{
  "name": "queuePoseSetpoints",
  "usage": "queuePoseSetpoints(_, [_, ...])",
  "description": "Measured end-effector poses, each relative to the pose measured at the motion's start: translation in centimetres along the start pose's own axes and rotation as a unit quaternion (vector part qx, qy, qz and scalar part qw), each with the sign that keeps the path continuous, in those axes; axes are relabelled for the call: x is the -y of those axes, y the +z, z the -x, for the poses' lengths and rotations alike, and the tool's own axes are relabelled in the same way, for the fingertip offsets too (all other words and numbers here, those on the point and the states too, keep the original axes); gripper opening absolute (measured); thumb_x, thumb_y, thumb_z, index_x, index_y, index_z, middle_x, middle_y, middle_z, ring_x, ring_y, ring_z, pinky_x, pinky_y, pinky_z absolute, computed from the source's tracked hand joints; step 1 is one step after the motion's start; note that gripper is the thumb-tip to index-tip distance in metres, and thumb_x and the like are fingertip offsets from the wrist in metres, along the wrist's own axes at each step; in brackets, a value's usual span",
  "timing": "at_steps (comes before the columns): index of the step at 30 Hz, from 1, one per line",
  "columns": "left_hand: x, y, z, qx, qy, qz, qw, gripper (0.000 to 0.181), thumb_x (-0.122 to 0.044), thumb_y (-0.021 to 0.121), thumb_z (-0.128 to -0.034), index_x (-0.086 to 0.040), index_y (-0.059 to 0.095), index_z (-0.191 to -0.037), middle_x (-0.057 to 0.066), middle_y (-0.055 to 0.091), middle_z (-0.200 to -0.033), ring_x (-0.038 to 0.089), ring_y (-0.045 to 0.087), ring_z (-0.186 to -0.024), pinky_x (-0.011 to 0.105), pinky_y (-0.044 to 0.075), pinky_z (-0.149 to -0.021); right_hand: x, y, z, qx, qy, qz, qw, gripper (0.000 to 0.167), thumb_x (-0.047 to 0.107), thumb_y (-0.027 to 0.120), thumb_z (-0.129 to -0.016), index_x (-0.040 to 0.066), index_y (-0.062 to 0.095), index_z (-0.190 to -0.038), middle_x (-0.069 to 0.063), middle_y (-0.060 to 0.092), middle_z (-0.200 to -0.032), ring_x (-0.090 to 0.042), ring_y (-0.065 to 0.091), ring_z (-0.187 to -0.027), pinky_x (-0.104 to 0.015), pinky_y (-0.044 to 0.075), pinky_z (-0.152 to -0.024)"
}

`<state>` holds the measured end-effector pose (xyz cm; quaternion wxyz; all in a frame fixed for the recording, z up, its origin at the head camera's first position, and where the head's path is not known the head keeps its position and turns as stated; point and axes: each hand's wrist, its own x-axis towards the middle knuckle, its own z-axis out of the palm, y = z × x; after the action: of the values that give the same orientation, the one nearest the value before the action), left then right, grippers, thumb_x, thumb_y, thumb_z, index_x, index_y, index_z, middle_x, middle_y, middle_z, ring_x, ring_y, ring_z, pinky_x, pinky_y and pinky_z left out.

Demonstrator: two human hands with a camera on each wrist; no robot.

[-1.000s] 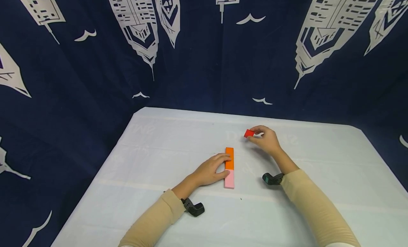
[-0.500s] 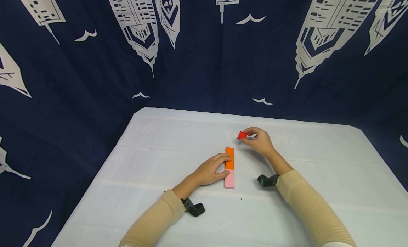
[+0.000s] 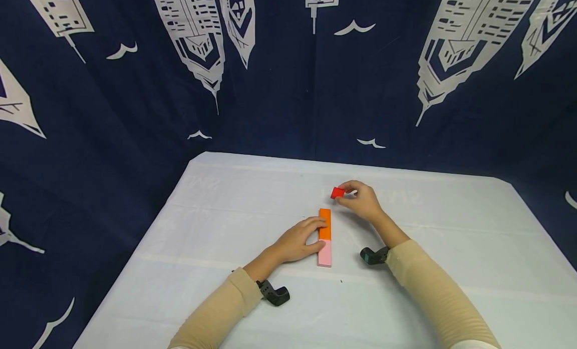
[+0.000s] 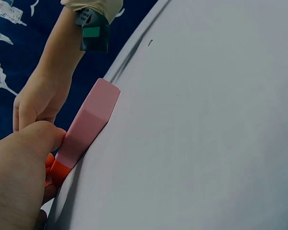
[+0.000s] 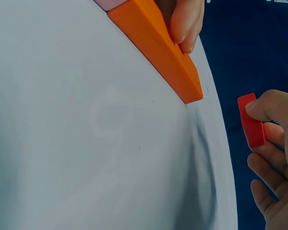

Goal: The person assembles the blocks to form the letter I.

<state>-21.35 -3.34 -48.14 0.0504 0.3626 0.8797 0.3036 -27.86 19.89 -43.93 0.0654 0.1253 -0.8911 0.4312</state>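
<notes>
In the head view, an orange block [image 3: 325, 233] and a pink block [image 3: 324, 258] lie end to end in one line on the table. My left hand [image 3: 294, 242] rests on them from the left, fingertips on the orange block and thumb against the pink one. The left wrist view shows that thumb at the side of the pink block [image 4: 90, 120]. Between thumb and fingers, my right hand [image 3: 362, 202] pinches a small red block [image 3: 337, 193], held just beyond the far end of the orange block. A gap separates the red and orange blocks in the right wrist view.
A white cloth covers the table [image 3: 428, 289], whose far edge meets a dark blue curtain [image 3: 288, 98] with white building prints. Black wrist cameras sit on both wrists, the right one [image 3: 374, 256] to the right of the blocks.
My right hand has moved left and slightly nearer with the red block, towards the line of the orange block. The left hand and the two blocks under it have stayed put.
</notes>
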Motion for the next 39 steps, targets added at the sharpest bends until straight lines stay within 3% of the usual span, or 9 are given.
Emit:
queuePoseSetpoints(24, [-0.1,-0.1,0.1,-0.006,0.002,0.004,1.0,0.05,-0.032,0.057,-0.0972,-0.012,0.047,-0.142,0.005,0.041,-0.15,0.02,0.038,-0.137,0.036,0.029,-0.114,0.2,1.8,0.0,0.03,-0.011,-0.001,0.9995,0.032,0.011,0.075,-0.082,-0.003,0.067,-0.11,-0.018,0.066,-0.107,-0.034,0.057,-0.102,-0.05,0.045,-0.095])
queuePoseSetpoints(39, [0.1,0.0,0.0,-0.004,0.006,0.0,1.0,0.051,-0.031,0.058,-0.0969,-0.011,0.047,-0.143,0.006,0.04,-0.15,0.02,0.037,-0.138,0.035,0.029,-0.114,0.2,2.6,-0.2,0.034,-0.008,0.008,0.9994,0.03,0.009,0.074,-0.082,-0.002,0.068,-0.109,-0.017,0.068,-0.104,-0.032,0.06,-0.098,-0.045,0.049,-0.087])
